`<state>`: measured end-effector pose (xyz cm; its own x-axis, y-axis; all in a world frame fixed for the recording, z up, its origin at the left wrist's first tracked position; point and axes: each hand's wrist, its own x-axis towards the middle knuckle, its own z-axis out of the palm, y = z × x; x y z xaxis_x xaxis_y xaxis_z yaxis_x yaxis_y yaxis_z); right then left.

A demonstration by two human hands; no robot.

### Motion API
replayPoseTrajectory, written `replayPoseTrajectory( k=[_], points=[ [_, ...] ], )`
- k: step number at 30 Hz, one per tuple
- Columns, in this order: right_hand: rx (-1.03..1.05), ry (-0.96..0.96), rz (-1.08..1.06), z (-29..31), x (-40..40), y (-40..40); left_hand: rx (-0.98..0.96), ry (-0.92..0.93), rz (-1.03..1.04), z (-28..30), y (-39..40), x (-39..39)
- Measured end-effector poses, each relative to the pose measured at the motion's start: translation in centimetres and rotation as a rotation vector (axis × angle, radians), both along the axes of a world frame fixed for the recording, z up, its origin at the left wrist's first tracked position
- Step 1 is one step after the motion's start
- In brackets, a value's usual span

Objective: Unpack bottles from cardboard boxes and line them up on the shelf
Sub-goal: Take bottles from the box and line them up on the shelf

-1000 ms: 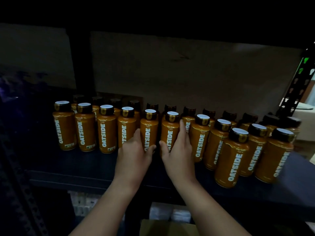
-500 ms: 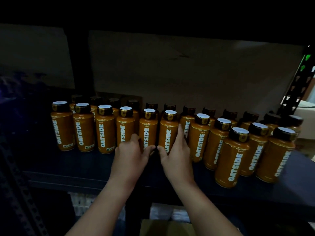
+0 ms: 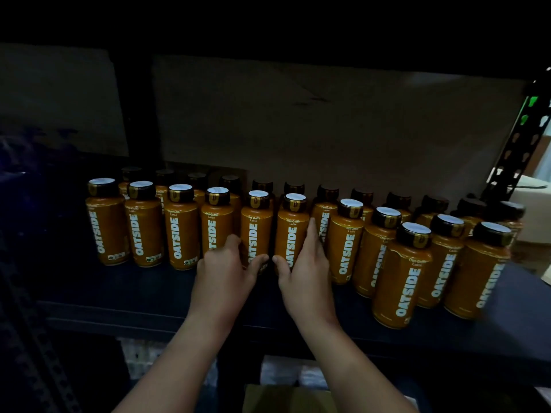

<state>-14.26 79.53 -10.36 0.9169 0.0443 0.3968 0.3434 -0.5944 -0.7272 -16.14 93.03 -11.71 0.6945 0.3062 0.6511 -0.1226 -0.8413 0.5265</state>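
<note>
Head view: both hands [image 3: 226, 272] seemingly grip bottles [image 3: 256, 231].

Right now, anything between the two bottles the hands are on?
Nothing: the head view shows only a narrow dark gap between the left hand's bottle and the right hand's bottle, the thumbs nearly meeting in front.

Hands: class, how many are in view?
2. The left hand grips the fifth front-row bottle from the left; the right hand grips the sixth bottle beside it.
</note>
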Motion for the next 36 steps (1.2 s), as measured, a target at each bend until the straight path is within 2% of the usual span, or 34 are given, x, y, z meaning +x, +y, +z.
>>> replayPoseTrajectory(
  k=[13,23,25,26,29,30,31,33,36],
  points=[
    [0.008,0.0,0.003,0.0,-0.1,-0.1,0.0,-0.021,-0.008,-0.4,0.2,0.1],
    [-0.023,0.076,0.031,-0.9,-2.5,-2.3,0.049,0.074,0.072,-0.5,-0.1,-1.2],
    [-0.018,0.027,0.031,-1.3,-3.5,-3.3,0.064,0.077,0.011,-0.7,-0.4,-1.5],
    [-0.026,-0.061,0.012,-1.5,-4.0,-4.1,0.072,0.083,-0.047,-0.9,-0.7,-1.6],
    [-0.126,-0.509,-0.177,-1.1,-5.6,-7.1,0.113,0.176,-0.287,-1.3,-2.0,-2.1],
    [-0.127,-0.606,-0.26,-0.9,-5.8,-8.1,0.164,0.23,-0.367,-1.4,-2.5,-2.1],
    [-0.108,-0.628,-0.333,-0.6,-6.0,-9.0,0.224,0.275,-0.439,-1.3,-2.9,-2.2],
    [-0.058,-0.521,-0.44,-0.1,-5.8,-10.4,0.307,0.325,-0.549,-1.2,-4.0,-2.2],
    [0.025,-0.34,-0.387,0.0,-5.3,-11.6,0.364,0.361,-0.623,-1.1,-5.5,-2.0]
  ],
)
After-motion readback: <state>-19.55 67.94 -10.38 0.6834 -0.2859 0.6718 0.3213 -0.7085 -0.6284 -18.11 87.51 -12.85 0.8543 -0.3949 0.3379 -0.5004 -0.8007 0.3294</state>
